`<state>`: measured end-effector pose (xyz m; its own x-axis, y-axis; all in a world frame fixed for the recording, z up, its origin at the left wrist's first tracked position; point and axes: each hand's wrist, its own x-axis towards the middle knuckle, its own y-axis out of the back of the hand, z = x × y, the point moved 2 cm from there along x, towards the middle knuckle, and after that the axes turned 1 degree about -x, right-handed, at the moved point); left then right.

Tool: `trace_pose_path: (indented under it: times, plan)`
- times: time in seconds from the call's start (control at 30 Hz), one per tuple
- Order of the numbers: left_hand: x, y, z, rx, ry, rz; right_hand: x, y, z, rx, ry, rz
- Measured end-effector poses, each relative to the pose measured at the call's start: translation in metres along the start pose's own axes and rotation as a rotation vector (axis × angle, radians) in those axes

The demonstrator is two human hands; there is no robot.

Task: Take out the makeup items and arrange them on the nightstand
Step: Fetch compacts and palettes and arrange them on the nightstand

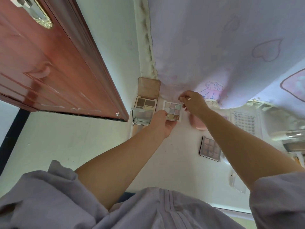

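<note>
Both hands (160, 123) (192, 101) hold pastel palette (172, 111) (lid open).

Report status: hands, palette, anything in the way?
Left hand holds nine-pan palette from below. Right hand pinches its far right corner. Open brown palette sits close on the left; pink item under right wrist.

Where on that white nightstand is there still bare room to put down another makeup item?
The widest bare patch on the nightstand is in front, between the left forearm and the dark palette. The far left is crowded: the open brown palette, a mirrored compact and the pastel palette that the left hand and right hand hold.
</note>
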<state>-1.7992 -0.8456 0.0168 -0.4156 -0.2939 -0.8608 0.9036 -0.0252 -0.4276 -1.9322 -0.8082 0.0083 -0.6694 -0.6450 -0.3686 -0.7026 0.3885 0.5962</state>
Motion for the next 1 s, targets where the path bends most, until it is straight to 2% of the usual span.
trace_pose_path:
  times: [0.23, 0.47, 0.63, 0.7, 0.87, 1.0]
  plan:
    - [0.026, -0.01, 0.007, 0.038, 0.032, 0.191, 0.03, -0.015, 0.003, -0.121, -0.048, 0.011]
    - [0.028, -0.011, 0.009, 0.12, 0.03, 0.2, 0.026, -0.014, 0.005, -0.161, -0.04, 0.049]
    - [0.014, -0.007, -0.002, 0.357, -0.098, 0.135, 0.01, 0.02, 0.016, -0.093, -0.034, 0.087]
    - [0.009, -0.004, -0.013, 0.464, -0.136, 0.117, -0.006, 0.04, 0.024, -0.228, 0.02, 0.041]
    - [0.005, -0.012, -0.044, 0.707, -0.045, -0.013, -0.053, 0.047, 0.055, -0.831, 0.224, -0.303]
    - [0.005, -0.016, -0.055, 0.752, -0.054, -0.092, -0.054, 0.036, 0.066, -0.948, 0.347, -0.224]
